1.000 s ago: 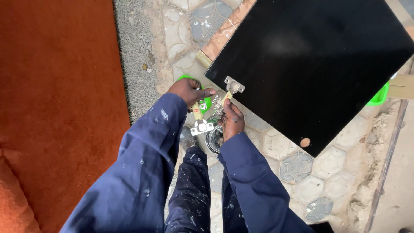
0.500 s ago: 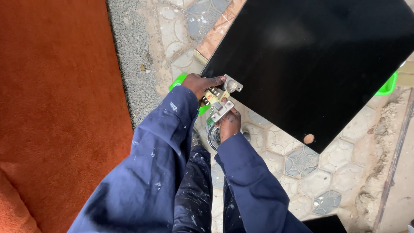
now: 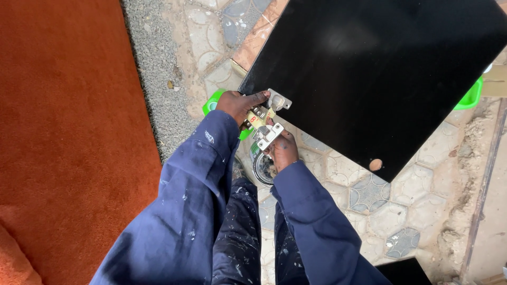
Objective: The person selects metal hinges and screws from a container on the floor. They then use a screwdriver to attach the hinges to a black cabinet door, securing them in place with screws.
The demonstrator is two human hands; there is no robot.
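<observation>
A large black board (image 3: pixel 380 74) lies tilted over the paved floor, its lower left edge toward me. A silver cabinet hinge (image 3: pixel 268 120) sits at that edge, its cup end set on the board and its arm sticking out. My left hand (image 3: pixel 238 105) grips the edge of the board beside the hinge. My right hand (image 3: pixel 282 149) holds the hinge's arm from below. Both arms are in dark blue sleeves spotted with paint. A round pale hole (image 3: pixel 375 164) shows near the board's lower corner.
An orange carpet (image 3: pixel 68 132) covers the left side, bordered by a grey gravel strip (image 3: pixel 153 79). Green plastic supports (image 3: pixel 471 96) stick out from under the board at the right and by my left hand. A round tin (image 3: pixel 262 167) stands under my right wrist. Patterned paving tiles (image 3: pixel 369 211) lie below.
Both hands have closed in on the hinge at the board's edge. The hinge arm has swung up from hanging low to lying against the board edge.
</observation>
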